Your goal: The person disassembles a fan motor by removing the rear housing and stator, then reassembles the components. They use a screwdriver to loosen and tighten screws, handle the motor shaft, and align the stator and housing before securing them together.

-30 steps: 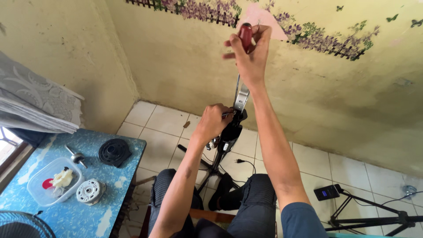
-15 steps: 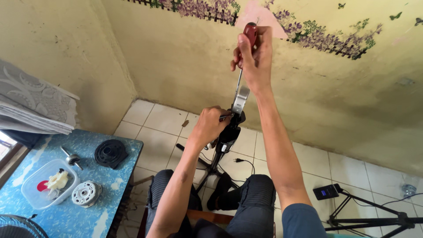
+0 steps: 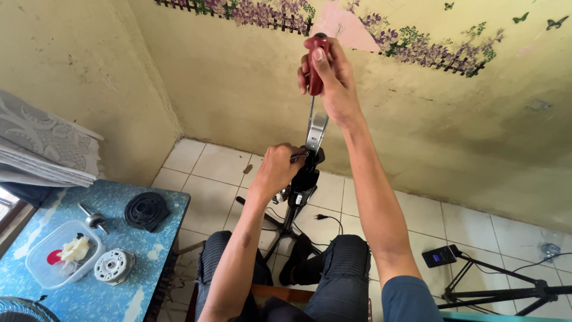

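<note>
The screwdriver [image 3: 314, 65] has a glossy red plastic handle and a thin steel shaft; the bracket [image 3: 316, 132] below is bare, dull metal. The housing [image 3: 302, 179] looks like matt black plastic. The table [image 3: 173, 206] top is mottled blue, worn at its edge.

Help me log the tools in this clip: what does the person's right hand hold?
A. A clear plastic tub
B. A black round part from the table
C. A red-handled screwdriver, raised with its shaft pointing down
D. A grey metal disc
C: the right hand is closed round the red handle of a screwdriver, whose thin shaft runs down to the black device that the left hand steadies.
</note>
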